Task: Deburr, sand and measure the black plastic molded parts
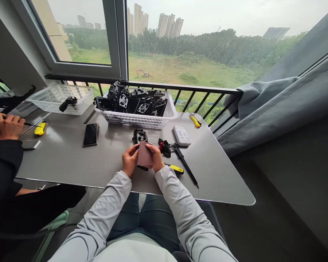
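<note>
Evidently, the grey table [215, 174], spanning the frame's middle, puts everything within reach. At upper centre, the white basket [133, 120] corrals heaped black plastic parts [131, 104]. Right of centre, the black caliper [187, 166] lies near the right hand [156, 157], likely for easy pick-up. Near the centre, that hand and the left hand [129, 161] grip opposite sides of a reddish-brown sheet [145, 155], apparently sandpaper, fingers closed at its edges, presumably to steady it.
</note>
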Demonstrator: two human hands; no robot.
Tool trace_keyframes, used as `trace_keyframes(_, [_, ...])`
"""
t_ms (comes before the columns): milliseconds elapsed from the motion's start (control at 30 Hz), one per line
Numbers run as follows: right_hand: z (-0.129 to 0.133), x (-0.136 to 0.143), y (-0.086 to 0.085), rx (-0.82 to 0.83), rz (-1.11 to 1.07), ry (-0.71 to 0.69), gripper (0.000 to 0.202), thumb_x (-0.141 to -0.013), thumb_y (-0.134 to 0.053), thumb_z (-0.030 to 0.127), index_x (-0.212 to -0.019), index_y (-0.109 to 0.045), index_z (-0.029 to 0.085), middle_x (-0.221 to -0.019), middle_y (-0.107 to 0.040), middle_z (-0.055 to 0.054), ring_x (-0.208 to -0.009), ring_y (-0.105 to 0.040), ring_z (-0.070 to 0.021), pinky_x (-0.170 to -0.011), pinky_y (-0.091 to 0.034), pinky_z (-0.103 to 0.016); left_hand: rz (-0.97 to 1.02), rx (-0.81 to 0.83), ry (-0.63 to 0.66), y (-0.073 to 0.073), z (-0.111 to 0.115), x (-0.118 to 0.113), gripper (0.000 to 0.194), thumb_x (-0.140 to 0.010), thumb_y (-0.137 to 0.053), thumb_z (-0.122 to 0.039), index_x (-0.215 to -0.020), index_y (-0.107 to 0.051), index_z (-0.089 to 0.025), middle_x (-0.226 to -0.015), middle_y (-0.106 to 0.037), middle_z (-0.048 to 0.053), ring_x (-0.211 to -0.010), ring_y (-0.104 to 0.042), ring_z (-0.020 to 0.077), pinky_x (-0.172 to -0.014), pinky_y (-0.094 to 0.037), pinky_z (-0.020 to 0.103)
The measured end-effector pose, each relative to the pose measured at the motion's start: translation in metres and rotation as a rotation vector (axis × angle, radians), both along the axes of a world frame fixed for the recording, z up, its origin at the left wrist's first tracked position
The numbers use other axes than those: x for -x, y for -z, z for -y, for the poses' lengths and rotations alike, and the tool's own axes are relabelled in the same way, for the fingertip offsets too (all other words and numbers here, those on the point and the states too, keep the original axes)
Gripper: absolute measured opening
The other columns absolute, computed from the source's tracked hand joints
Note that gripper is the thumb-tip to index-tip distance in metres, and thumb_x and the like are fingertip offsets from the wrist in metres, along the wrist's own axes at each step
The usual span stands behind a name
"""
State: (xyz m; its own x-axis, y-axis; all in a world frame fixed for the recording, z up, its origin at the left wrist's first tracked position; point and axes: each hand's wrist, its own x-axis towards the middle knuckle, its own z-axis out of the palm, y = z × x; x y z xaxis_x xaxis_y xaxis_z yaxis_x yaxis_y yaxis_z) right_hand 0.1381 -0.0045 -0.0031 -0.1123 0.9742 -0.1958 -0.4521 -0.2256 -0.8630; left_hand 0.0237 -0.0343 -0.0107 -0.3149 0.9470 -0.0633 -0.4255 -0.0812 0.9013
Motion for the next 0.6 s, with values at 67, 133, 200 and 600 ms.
trace_keyframes(67, [0.0, 0.0, 0.0, -0.016, 0.02, 0.013, 0.025, -0.054, -0.07, 0.039, -0.068, -0.061, 0.02, -0.062, -0.06, 0.002, -0.059, -0.052, -0.0152, -0.054, -0.041, -0.026, 0.029, 0.029, -0.059, 0.003, -0.004, 0.001, 0.029, -0.056, -0.085, -0.025, -0.082, -0.077, -0.018, -0.074, -0.071, 0.0, -0.067, -0.063, 0.0131, -0.064, -0.048, 0.024])
trace_keyframes(133, [0.001, 0.0, 0.0, -0.031, 0.045, 0.015, 0.023, -0.055, -0.07, 0.039, -0.064, -0.059, 0.02, -0.059, -0.058, 0.002, -0.057, -0.05, -0.0145, -0.054, -0.039, -0.026, 0.081, 0.052, -0.11, 0.006, -0.006, 0.002, 0.032, -0.055, -0.086, -0.03, -0.083, -0.077, -0.018, -0.079, -0.072, 0.001, -0.067, -0.064, 0.0132, -0.067, -0.05, 0.027])
trace_keyframes(200, [0.002, 0.0, -0.001, -0.042, 0.069, -0.003, 0.021, -0.057, -0.069, 0.038, -0.062, -0.059, 0.02, -0.058, -0.057, 0.002, -0.057, -0.05, -0.0141, -0.054, -0.038, -0.026, 0.133, 0.07, -0.123, 0.008, -0.007, 0.003, 0.034, -0.055, -0.086, -0.036, -0.082, -0.077, -0.017, -0.08, -0.073, 0.003, -0.066, -0.064, 0.0135, -0.069, -0.052, 0.029])
trace_keyframes(600, [0.01, 0.003, -0.007, -0.084, 0.166, -0.132, 0.019, -0.058, -0.068, 0.036, -0.057, -0.059, 0.019, -0.057, -0.057, 0.002, -0.053, -0.044, -0.0116, -0.051, -0.032, -0.024, 0.133, 0.079, -0.07, 0.004, -0.004, 0.005, 0.04, -0.055, -0.086, -0.042, -0.082, -0.076, -0.014, -0.075, -0.073, 0.003, -0.068, -0.064, 0.0146, -0.062, -0.048, 0.024])
